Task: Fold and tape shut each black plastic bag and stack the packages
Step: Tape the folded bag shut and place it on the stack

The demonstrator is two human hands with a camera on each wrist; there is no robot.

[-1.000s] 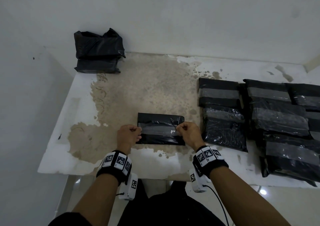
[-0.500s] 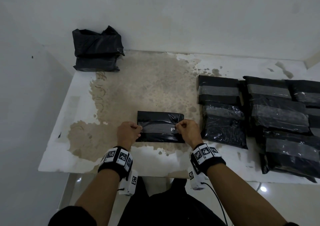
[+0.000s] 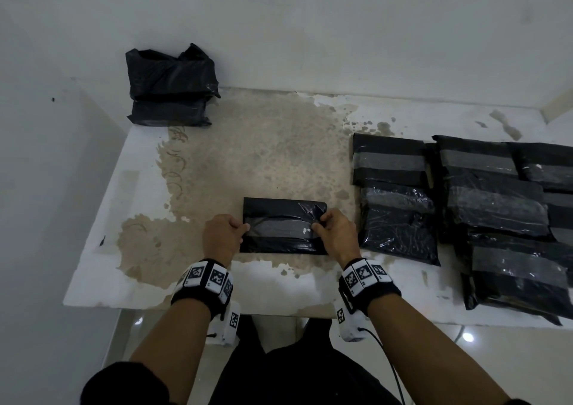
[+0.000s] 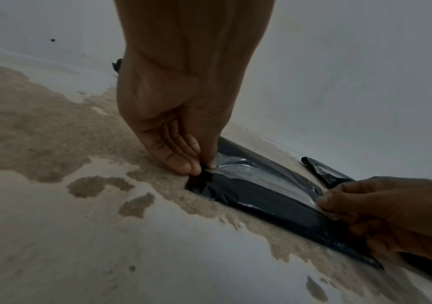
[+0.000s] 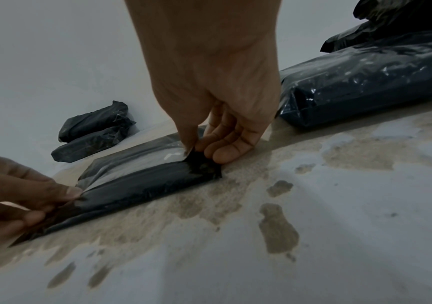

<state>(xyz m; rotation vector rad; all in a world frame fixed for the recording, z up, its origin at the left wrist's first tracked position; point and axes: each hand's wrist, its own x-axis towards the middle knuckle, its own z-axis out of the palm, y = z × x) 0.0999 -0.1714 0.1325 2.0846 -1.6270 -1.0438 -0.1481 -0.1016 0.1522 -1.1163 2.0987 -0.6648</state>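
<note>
A folded black plastic bag (image 3: 280,215) lies flat near the table's front edge, with a clear tape strip (image 3: 279,227) running across its middle. My left hand (image 3: 231,229) pinches the bag's left end where the tape (image 4: 238,167) ends. At the bag's right end, my right hand (image 3: 325,225) pinches the plastic and the tape end between thumb and fingers. The wrist views show both pinches: left hand (image 4: 200,167), right hand (image 5: 197,153), the bag (image 5: 142,181) between them.
The white table (image 3: 102,249) has a large worn brown patch. Several taped black packages (image 3: 483,200) lie stacked and overlapping at the right. Two more black bags (image 3: 169,88) sit stacked at the back left against the wall. The table's front edge is just below my wrists.
Both hands stay at the bag's ends with little movement; the right thumb has pressed slightly further along the tape end. The bag has not shifted.
</note>
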